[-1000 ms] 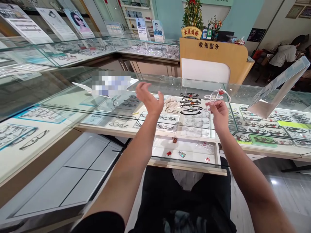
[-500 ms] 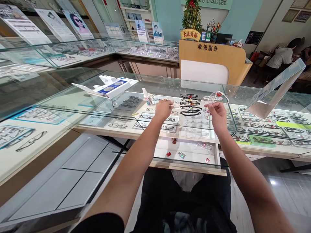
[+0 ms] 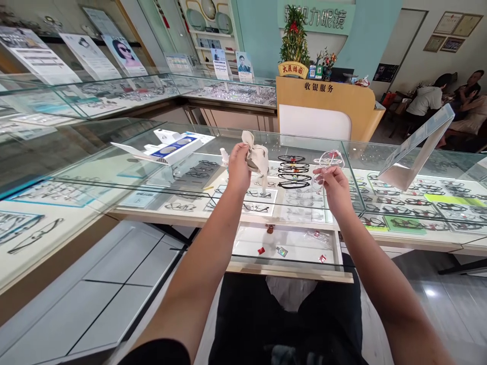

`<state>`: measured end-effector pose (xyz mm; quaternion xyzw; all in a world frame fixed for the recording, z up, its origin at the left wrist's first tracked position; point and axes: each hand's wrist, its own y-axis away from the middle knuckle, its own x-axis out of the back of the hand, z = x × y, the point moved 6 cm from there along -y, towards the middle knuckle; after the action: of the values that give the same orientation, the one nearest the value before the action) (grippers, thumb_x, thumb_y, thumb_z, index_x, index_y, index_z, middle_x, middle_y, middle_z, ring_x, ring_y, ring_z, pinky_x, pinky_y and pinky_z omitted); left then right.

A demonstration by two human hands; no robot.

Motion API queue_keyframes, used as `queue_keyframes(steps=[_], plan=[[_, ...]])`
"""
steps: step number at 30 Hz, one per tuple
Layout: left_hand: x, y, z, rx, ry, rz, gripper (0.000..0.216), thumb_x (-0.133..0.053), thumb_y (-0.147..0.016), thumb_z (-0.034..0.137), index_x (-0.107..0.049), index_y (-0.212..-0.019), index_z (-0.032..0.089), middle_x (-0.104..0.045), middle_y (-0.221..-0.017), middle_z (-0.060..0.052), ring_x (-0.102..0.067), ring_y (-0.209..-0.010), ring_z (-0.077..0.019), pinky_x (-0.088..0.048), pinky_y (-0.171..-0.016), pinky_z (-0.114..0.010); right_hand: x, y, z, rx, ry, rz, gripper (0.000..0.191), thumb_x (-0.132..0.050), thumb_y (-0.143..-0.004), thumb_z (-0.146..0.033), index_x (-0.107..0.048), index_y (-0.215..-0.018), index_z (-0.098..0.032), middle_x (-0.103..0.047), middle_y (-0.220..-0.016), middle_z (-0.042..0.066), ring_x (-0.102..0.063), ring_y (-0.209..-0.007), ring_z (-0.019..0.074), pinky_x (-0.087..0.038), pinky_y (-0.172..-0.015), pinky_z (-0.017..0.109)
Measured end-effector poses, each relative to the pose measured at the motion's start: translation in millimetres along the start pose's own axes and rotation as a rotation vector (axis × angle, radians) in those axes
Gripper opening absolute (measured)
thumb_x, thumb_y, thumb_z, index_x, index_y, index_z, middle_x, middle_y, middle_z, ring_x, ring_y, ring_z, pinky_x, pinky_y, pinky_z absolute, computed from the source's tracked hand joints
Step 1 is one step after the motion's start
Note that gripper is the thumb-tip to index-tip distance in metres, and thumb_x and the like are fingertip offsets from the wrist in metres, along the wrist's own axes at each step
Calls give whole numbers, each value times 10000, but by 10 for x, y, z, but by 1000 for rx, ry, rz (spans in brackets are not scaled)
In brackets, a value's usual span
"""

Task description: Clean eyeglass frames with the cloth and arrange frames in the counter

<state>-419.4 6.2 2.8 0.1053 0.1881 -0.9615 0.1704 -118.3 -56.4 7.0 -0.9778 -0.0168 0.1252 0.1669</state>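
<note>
My left hand [image 3: 239,165] is closed on a crumpled beige cloth [image 3: 258,158], raised above the glass counter. Its loose end hangs down to the right of my fingers. Between finger and thumb, my right hand [image 3: 335,185] pinches a pair of clear-framed eyeglasses [image 3: 329,159]; something red shows near their far edge. Between my hands, several black eyeglasses [image 3: 293,171] lie in a column on the glass. A white spray bottle [image 3: 224,156] stands just left of my left hand, partly hidden by it.
An open white-and-blue box [image 3: 173,147] rests on the glass counter [image 3: 160,178] at left. A folded display card [image 3: 416,147] stands at right. Below, a pulled-out drawer [image 3: 251,235] holds small red tags and a plastic bag. Two people sit at the far right.
My left hand has picked up the beige cloth from the counter and lifted it. My right hand still holds the clear eyeglasses. The camera view has tilted up slightly.
</note>
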Motion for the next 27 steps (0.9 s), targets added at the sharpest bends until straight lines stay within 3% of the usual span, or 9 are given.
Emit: queue_keyframes(steps=[7, 11, 18, 22, 27], plan=[[-580, 465, -34, 215, 179, -368, 373, -837, -777, 466, -603, -959, 239, -617, -802, 32, -626, -721, -148, -490, -666, -260, -160, 72, -51, -127, -215, -119, 493, -981, -674, -551, -577, -811, -304, -786, -944, 4, -715, -1042, 247, -551, -1010, 416], [-787, 729, -89, 306, 185, -501, 424, -894, -766, 473, -683, -1037, 223, -684, -839, 20, -649, -731, -157, -495, -680, -263, -182, 99, -57, -150, -226, -127, 467, -966, -696, -533, -580, -813, -298, -793, -945, -3, -709, -979, 225, -552, -1004, 397], [-897, 868, -94, 347, 241, -642, 458, -982, -714, 504, -740, -968, 209, -693, -806, 23, -630, -723, -151, -489, -708, -272, -173, 111, 58, -184, -218, -99, 382, -957, -727, -446, -625, -824, -285, -789, -934, -17, -691, -911, 190, -552, -912, 363], [-913, 880, -85, 350, 257, -692, 493, -954, -710, 568, -782, -960, 178, -768, -864, -38, -698, -795, -208, -520, -734, -308, -137, 105, 87, -157, -196, -36, 352, -961, -701, -386, -645, -808, -274, -744, -867, -35, -664, -838, 157, -550, -857, 327], [-923, 916, -92, 390, 234, -707, 505, -943, -703, 609, -784, -889, 167, -746, -783, -43, -707, -751, -213, -528, -680, -309, -157, 117, 68, -131, -176, -38, 366, -963, -713, -425, -648, -831, -279, -790, -938, -4, -719, -899, 199, -577, -829, 352]])
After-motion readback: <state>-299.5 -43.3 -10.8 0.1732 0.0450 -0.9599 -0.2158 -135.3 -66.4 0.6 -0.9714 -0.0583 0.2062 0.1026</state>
